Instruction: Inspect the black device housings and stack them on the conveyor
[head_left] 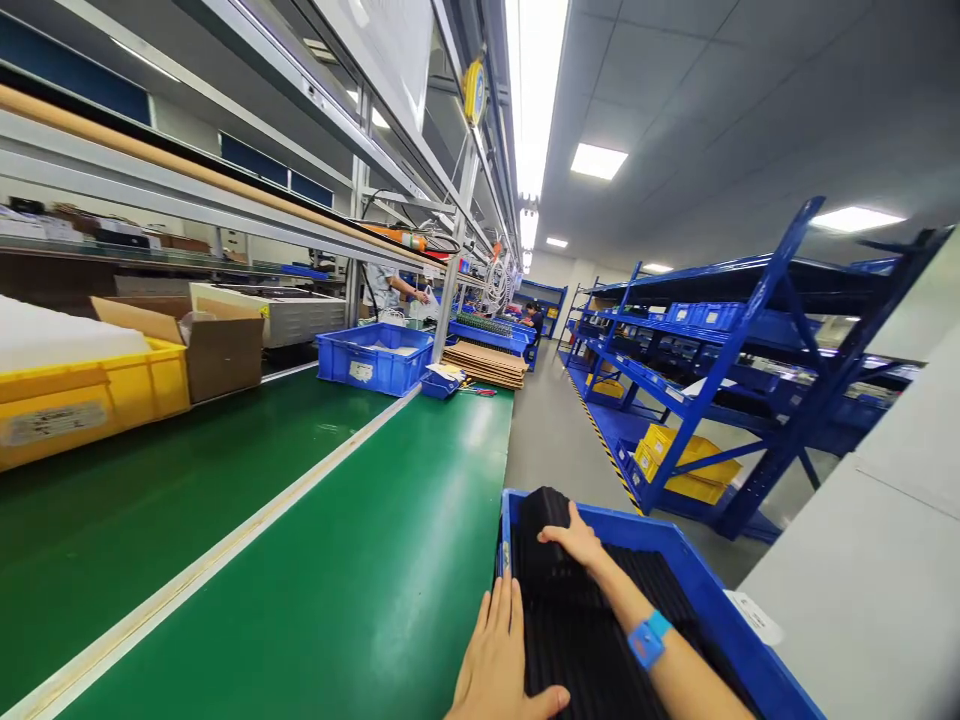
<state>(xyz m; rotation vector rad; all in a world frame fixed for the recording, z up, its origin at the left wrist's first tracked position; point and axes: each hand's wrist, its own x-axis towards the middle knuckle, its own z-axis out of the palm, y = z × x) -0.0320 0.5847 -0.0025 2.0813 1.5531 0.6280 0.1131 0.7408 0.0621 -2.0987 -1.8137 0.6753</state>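
A blue bin [697, 575] sits at the bench's near right edge, filled with black ribbed parts [592, 640]. My left hand [499, 655] lies flat with fingers stretched out on the bin's left rim and the black parts, thumb resting across them. My right hand [574, 535], with a blue wristband [649, 638] on its forearm, reaches into the bin and curls its fingers over a black block-shaped part [541, 545] at the far left corner.
Green bench surface [360, 560] runs ahead with a pale dividing strip. A yellow bin [82, 400], cardboard box [217, 345], blue crate [373, 360] and stacked cardboard sheets [486, 363] stand further along. Blue shelving [712, 380] lines the aisle at right. Other people work far down the line.
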